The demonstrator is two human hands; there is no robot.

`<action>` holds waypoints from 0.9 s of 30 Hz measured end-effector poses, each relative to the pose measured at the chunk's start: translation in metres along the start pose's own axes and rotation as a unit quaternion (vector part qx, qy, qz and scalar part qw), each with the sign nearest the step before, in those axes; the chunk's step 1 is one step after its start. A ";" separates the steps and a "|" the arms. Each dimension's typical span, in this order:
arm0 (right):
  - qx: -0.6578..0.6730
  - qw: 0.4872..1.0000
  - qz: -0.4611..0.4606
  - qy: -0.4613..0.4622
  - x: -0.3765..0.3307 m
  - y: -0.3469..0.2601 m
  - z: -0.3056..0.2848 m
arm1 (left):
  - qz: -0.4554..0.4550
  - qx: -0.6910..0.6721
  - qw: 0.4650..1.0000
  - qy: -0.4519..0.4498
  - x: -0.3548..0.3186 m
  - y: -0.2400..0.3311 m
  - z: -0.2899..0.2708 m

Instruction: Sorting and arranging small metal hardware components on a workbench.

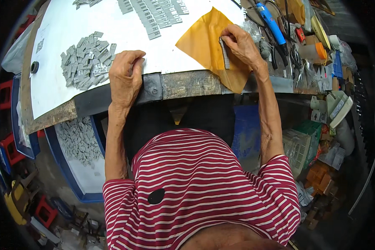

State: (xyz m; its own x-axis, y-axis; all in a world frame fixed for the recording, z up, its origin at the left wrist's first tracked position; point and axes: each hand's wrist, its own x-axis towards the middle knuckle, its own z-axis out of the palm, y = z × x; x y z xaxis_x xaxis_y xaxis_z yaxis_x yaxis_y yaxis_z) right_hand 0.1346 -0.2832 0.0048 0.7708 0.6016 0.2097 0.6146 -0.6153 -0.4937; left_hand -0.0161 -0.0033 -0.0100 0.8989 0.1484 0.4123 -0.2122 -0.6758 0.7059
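My right hand (pixel 242 46) is closed, its thumb and fingers on the upper end of a narrow row of small grey plates (pixel 226 58). The row lies on a yellow-brown sheet (pixel 204 39) that hangs a little over the table's front edge. My left hand (pixel 127 74) is curled at the near edge of the white table surface, thumb and forefinger close together; whether something small is between them is hidden. Just left of it lies a loose heap of small grey plates (pixel 85 60). Beyond, more grey plates (pixel 154 18) are laid out in slanting rows.
A blue electric screwdriver (pixel 271 23), cables and small tools crowd the table's right side. A black ring (pixel 34 66) sits at the left. Below the table edge, a blue-rimmed tray (pixel 66 166) holds many grey pieces. Boxes and scrap (pixel 316 166) fill the lower right.
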 end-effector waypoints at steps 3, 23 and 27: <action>-0.006 1.000 -0.004 -0.015 0.002 0.003 -0.001 | 0.000 -0.007 1.000 0.006 0.000 0.000 0.000; -0.065 0.994 -0.086 0.026 -0.004 -0.003 0.002 | -0.005 -0.043 0.998 0.035 -0.001 0.003 0.004; -0.087 0.990 -0.101 0.041 -0.004 -0.001 0.006 | 0.007 -0.040 0.998 0.038 -0.001 0.002 0.004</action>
State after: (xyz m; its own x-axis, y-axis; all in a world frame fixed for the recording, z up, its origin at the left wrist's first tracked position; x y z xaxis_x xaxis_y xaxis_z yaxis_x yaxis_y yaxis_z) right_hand 0.1298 -0.2822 -0.0004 0.6358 0.6823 0.3609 0.7718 -0.5690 -0.2839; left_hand -0.0158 -0.0077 -0.0113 0.8645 0.1966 0.4626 -0.2568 -0.6184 0.7428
